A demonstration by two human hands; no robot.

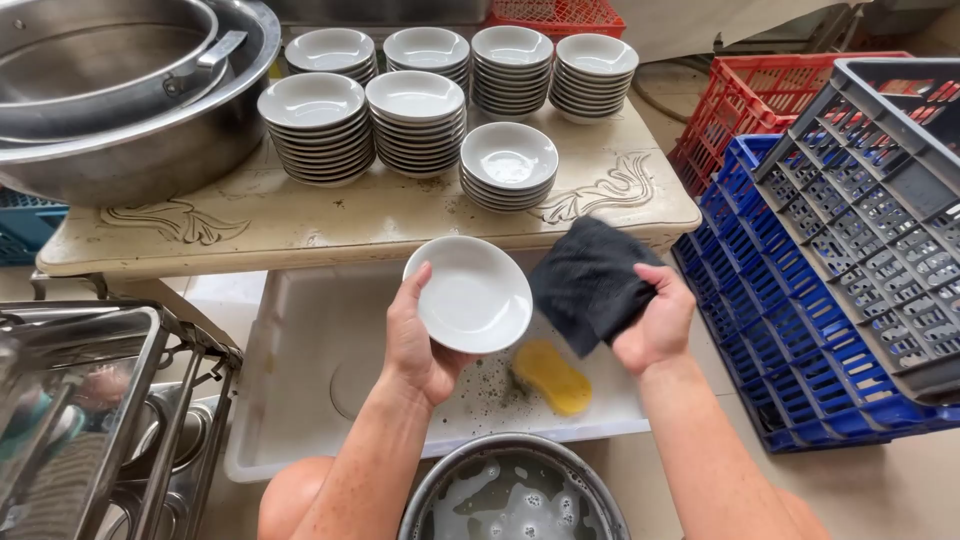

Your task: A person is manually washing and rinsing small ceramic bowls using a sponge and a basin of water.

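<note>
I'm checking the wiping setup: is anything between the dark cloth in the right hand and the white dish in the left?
Nothing visible. The right hand holds the dark cloth just beside the white dish gripped by the left hand. The yellow sponge lies lower, in the white tub, out of the way.

A pale bench point(330, 235) with carved scrollwork serves as the landmark. On its top stand seven stacks of white saucers point(415, 120), four in the back row, two in front of them, and a shorter stack point(508, 165) nearest the front edge. At the bench's left end sit nested large steel basins point(130, 110). Below its front edge lies a white plastic tub point(310, 370), with a yellow sponge point(551, 377) on its speckled floor. Right of the bench stand a red crate point(760, 100), a blue crate point(790, 330) and a grey crate point(880, 200). Left of the tub is a metal rack point(90, 410). A steel bowl of soapy water point(512, 495) sits nearest the camera.
</note>
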